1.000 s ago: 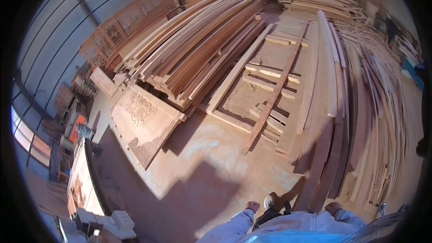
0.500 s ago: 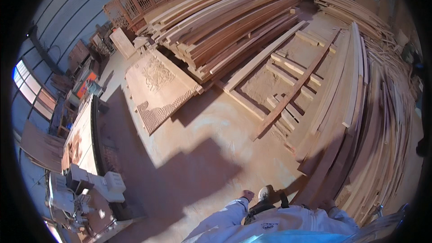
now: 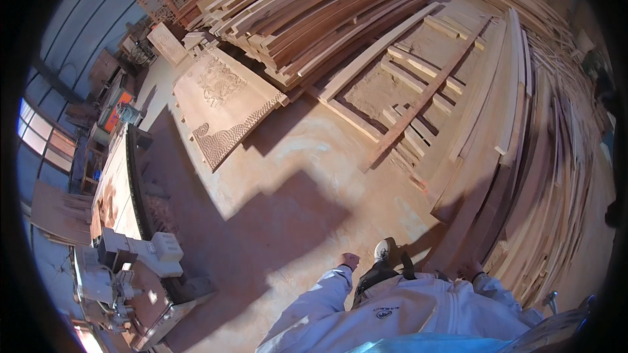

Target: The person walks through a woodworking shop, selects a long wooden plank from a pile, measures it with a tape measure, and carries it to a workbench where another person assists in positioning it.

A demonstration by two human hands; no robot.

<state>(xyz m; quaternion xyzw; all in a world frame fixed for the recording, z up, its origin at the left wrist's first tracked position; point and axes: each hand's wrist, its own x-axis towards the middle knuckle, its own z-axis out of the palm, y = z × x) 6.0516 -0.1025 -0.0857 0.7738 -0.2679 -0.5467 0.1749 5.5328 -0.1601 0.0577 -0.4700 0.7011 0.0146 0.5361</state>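
My left hand [image 3: 348, 261] hangs in front of my light jacket, its fingers curled in and nothing visible in them. Close by, one of my shoes [image 3: 384, 250] shows on the floor. At the other side, my right hand [image 3: 470, 269] is low beside the near ends of long dark boards [image 3: 451, 248]. Its fingers are too small and shaded to make out, and I cannot tell whether it touches the wood. A strap or dark band [image 3: 407, 265] hangs between the hands.
A carved wooden panel [image 3: 226, 101] lies ahead to the left, before a tall stack of planks [image 3: 327, 23]. Timber pieces [image 3: 418, 91] form a low frame on the floor. A machine [image 3: 140, 255] with a long bed stands at left. Loose strips [image 3: 562, 176] pile up at right.
The panel, timber and machine sit slightly higher and further left in the picture. Both hands and the shoe show more fully, higher up.
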